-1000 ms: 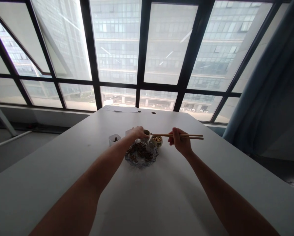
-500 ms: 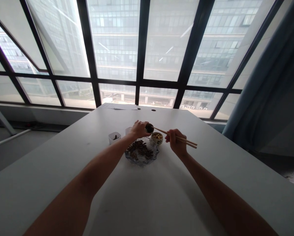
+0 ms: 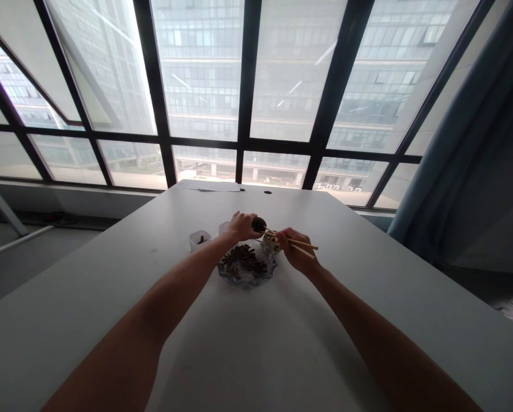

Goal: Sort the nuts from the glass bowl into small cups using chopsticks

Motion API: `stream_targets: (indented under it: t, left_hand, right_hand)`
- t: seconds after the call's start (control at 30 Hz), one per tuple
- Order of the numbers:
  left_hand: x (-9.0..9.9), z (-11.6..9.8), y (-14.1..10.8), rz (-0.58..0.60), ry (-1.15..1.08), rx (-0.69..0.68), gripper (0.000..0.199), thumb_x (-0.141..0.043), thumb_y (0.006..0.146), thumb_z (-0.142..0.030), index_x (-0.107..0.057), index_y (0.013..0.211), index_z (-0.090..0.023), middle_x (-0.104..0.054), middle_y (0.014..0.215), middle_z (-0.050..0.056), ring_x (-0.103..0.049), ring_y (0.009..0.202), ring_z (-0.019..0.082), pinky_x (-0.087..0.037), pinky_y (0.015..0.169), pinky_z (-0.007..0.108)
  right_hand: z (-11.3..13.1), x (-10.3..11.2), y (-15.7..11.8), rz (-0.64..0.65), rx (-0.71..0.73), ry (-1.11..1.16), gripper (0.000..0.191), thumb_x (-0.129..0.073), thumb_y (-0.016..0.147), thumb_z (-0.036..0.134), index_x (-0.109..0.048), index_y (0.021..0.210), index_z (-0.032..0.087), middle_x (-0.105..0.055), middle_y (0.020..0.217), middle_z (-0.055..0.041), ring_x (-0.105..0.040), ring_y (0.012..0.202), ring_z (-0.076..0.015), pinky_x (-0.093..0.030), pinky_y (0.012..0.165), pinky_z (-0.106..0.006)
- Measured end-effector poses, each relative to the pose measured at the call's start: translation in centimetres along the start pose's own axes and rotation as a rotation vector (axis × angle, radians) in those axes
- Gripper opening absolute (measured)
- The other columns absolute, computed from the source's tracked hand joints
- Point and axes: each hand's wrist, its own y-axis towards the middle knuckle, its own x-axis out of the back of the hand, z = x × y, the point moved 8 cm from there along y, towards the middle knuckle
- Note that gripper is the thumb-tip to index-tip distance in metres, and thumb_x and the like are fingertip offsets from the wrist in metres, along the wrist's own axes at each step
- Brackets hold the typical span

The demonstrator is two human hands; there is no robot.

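My left hand [image 3: 241,226] is wrapped round a small round cup [image 3: 258,224] with a dark inside, tilted toward the right above the dishes. In my right hand [image 3: 294,246] is a pair of wooden chopsticks [image 3: 304,246], their tips at the mouth of that cup. Below lies a clear scalloped glass bowl [image 3: 247,282] with many dark brown elongated pieces [image 3: 244,259]. Just behind my right fingers stands a small pale cup with dark lettering [image 3: 274,245], mostly covered by the hand. What the chopsticks grip, if anything, is too small to tell.
Left of the glass bowl stands a white square cup [image 3: 199,240] with a dark piece inside. Another pale container [image 3: 223,228] is partly behind my left hand. Papers [image 3: 213,186] lie at the far edge of the white table [image 3: 247,355], before the windows. A blue curtain [image 3: 449,143] hangs at right.
My right hand has moved left with the chopsticks, whose tips now reach the tilted cup's mouth. It now covers most of the lettered cup. My left hand has barely moved.
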Motion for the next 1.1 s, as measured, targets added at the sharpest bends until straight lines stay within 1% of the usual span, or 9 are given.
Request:
stream_targets:
  t: [0.2,0.27,0.4,0.57,0.63,0.7,0.87,0.97,1.1]
  left_hand:
    - [-1.2,1.1,0.6,0.125,0.097,0.082,0.062,-0.067,0.071,-0.062,-0.068,0.113,-0.016,-0.073,0.11,0.013,-0.064,0.107,0.031,-0.038,0.107,0.042]
    - [-1.6,1.5,0.8,0.171,0.099,0.103,0.06,-0.068,0.07,-0.063,-0.07,0.106,-0.015,-0.073,0.109,0.014,-0.065,0.106,0.031,-0.038,0.107,0.042]
    - [-1.7,1.8,0.6,0.231,0.095,0.138,0.063,-0.065,0.071,-0.069,-0.071,0.101,-0.014,-0.073,0.107,0.016,-0.065,0.106,0.033,-0.039,0.107,0.045]
    - [-0.9,1.6,-0.3,0.258,0.053,0.133,0.076,-0.059,0.08,-0.067,-0.056,0.133,-0.012,-0.065,0.13,0.019,-0.057,0.126,0.033,-0.025,0.117,0.05]
    - [0.2,1.8,-1.0,0.199,0.01,0.106,0.077,-0.054,0.086,-0.063,-0.046,0.142,-0.01,-0.057,0.141,0.02,-0.05,0.135,0.032,-0.018,0.12,0.051]
    - [1.8,2.5,-2.3,0.091,-0.024,0.07,0.073,-0.049,0.09,-0.061,-0.045,0.143,-0.011,-0.054,0.145,0.019,-0.047,0.138,0.03,-0.015,0.121,0.052]
    - [5.3,5.7,-8.3,-0.159,-0.016,0.028,0.064,-0.049,0.09,-0.062,-0.057,0.132,-0.015,-0.064,0.133,0.015,-0.057,0.127,0.03,-0.027,0.118,0.053]
    - [5.9,8.1,-12.1,-0.234,-0.002,0.064,0.058,-0.051,0.09,-0.06,-0.059,0.126,-0.016,-0.065,0.13,0.015,-0.057,0.124,0.031,-0.037,0.112,0.052]
    - [5.4,10.1,-15.6,-0.298,0.003,0.116,0.053,-0.053,0.089,-0.057,-0.058,0.126,-0.019,-0.062,0.134,0.014,-0.055,0.127,0.031,-0.042,0.108,0.051]
  right_hand:
    - [-0.3,2.5,0.3,-0.183,-0.098,0.207,0.054,-0.043,0.097,0.061,-0.06,0.066,0.02,-0.057,0.05,-0.0011,-0.052,0.044,-0.0133,-0.041,0.044,-0.025]
    - [-0.1,2.5,0.6,-0.123,-0.135,0.269,0.059,-0.043,0.095,0.065,-0.059,0.061,0.019,-0.052,0.044,0.0002,-0.048,0.039,-0.0117,-0.037,0.039,-0.024]
    - [0.5,0.5,0.7,0.132,-0.188,0.304,0.059,-0.048,0.089,0.07,-0.06,0.063,0.018,-0.052,0.042,0.0007,-0.045,0.035,-0.0099,-0.034,0.035,-0.022]
    - [0.1,-1.5,-0.1,0.254,-0.213,0.317,0.056,-0.051,0.088,0.069,-0.059,0.066,0.019,-0.057,0.047,0.0001,-0.051,0.038,-0.0108,-0.038,0.037,-0.021]
    - [-0.3,-1.8,-0.3,0.26,-0.219,0.317,0.055,-0.053,0.088,0.068,-0.059,0.066,0.019,-0.059,0.049,-0.0005,-0.053,0.04,-0.0114,-0.04,0.039,-0.021]
    - [-0.6,-2.2,-0.4,0.269,-0.228,0.322,0.054,-0.054,0.087,0.068,-0.06,0.067,0.018,-0.06,0.05,-0.001,-0.054,0.042,-0.0118,-0.041,0.039,-0.021]
    - [-0.9,-2.6,-0.5,0.287,-0.216,0.335,0.052,-0.056,0.087,0.067,-0.059,0.067,0.019,-0.06,0.05,-0.0005,-0.055,0.043,-0.0119,-0.042,0.04,-0.021]
    - [-0.9,-2.7,-0.5,0.296,-0.214,0.343,0.052,-0.056,0.088,0.066,-0.058,0.066,0.019,-0.059,0.05,0.0,-0.054,0.042,-0.0114,-0.042,0.04,-0.021]
    - [-0.9,-2.7,-0.6,0.281,-0.235,0.351,0.054,-0.056,0.086,0.07,-0.059,0.067,0.019,-0.059,0.05,-0.0004,-0.055,0.042,-0.012,-0.043,0.039,-0.022]
